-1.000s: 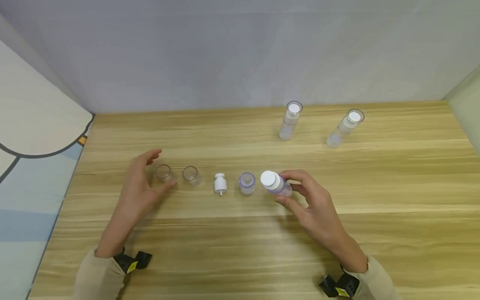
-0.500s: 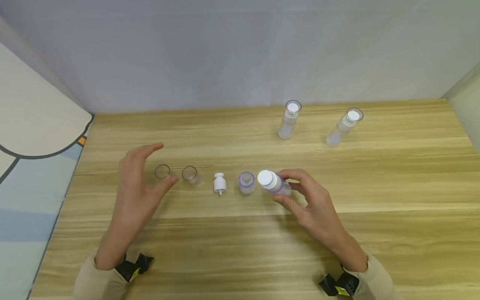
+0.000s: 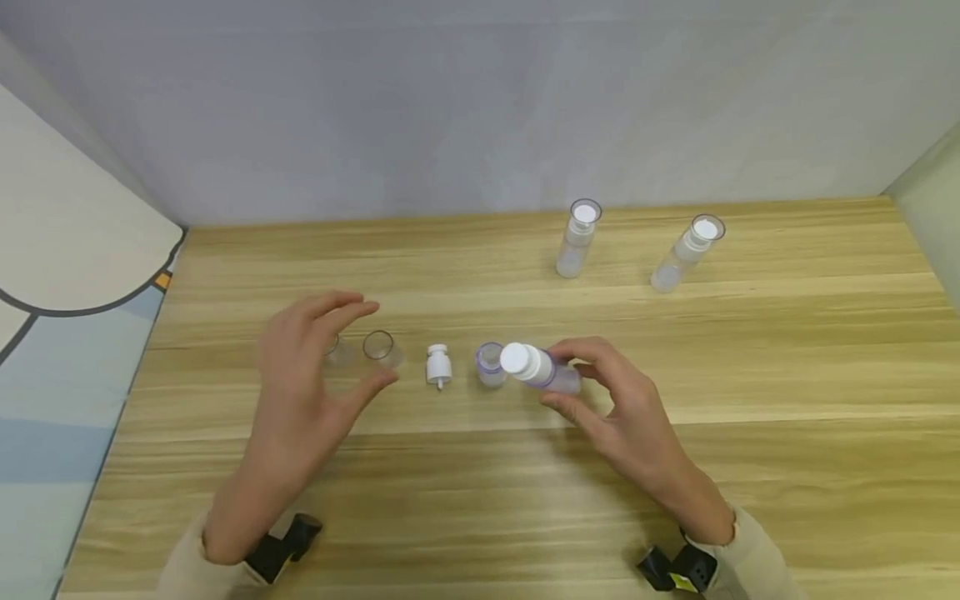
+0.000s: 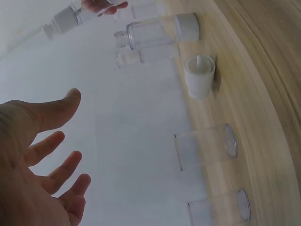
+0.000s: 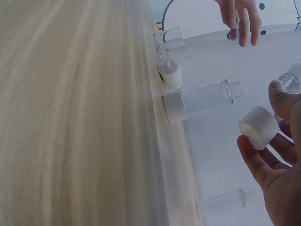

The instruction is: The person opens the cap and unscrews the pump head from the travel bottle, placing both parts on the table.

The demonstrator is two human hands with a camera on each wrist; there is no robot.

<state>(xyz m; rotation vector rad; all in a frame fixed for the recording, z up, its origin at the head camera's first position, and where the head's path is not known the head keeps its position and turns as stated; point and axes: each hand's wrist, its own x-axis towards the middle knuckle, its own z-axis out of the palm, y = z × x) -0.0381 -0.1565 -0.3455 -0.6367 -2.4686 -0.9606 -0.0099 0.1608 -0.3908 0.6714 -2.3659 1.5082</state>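
My right hand [image 3: 618, 417] grips a clear bottle with a white pump top [image 3: 536, 367] between thumb and fingers. The bottle is off the table and leans to the left; in the right wrist view its white base [image 5: 259, 126] shows. Just left of it an open-necked clear bottle [image 3: 491, 375] stands upright. Farther left lies a loose white pump head [image 3: 438, 367]. My left hand [image 3: 303, 375] hovers with thumb and fingers spread, holding nothing. Beneath and beside it stand two clear caps, one partly hidden [image 3: 341, 353] and the other in full view [image 3: 382, 348].
Two assembled pump bottles with clear caps stand toward the back, one near the middle [image 3: 577, 242] and one farther right [image 3: 684, 257]. A grey-white wall [image 3: 480, 108] rises behind the wooden table [image 3: 480, 500]. A printed panel [image 3: 67, 333] borders the left side.
My left hand has moved from around the leftmost cap, up and then to the right, leaving the cap standing. The bottle in my right hand has tilted farther left.
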